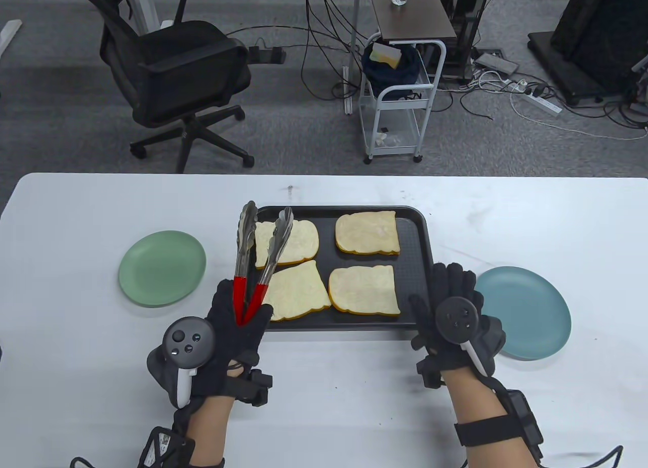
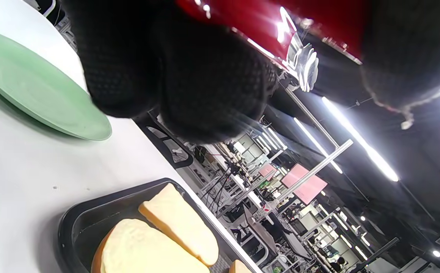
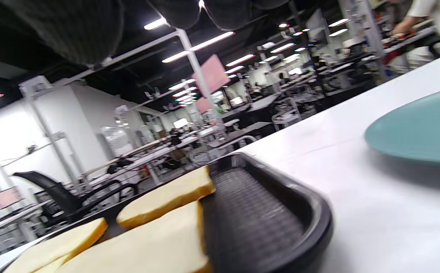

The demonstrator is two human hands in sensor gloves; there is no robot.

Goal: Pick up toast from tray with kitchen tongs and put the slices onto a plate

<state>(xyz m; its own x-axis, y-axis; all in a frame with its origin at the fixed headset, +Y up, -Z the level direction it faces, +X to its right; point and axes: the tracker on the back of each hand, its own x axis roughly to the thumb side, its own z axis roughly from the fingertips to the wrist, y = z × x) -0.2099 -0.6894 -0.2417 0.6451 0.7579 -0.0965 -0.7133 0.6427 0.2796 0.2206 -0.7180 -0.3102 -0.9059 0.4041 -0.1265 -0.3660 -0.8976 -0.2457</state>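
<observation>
Several toast slices [image 1: 367, 232] lie flat on a black tray [image 1: 414, 265] in the middle of the table. My left hand [image 1: 235, 321] grips the red handles of the steel tongs [image 1: 248, 263]; the tong arms stand apart and point away from me, over the tray's left side and the far-left slice [image 1: 298, 243]. My right hand [image 1: 455, 306] rests with relaxed fingers beside the tray's near right corner, holding nothing. In the left wrist view the tongs' red handle [image 2: 265, 22] shows between the gloved fingers. The right wrist view has the tray [image 3: 280, 212] and toast [image 3: 167, 197] close up.
A green plate [image 1: 162, 268] sits left of the tray and a blue plate [image 1: 526, 311] right of it, beside my right hand. Both plates hold nothing. Beyond the table's far edge stand an office chair [image 1: 177, 78] and a white cart [image 1: 400, 98].
</observation>
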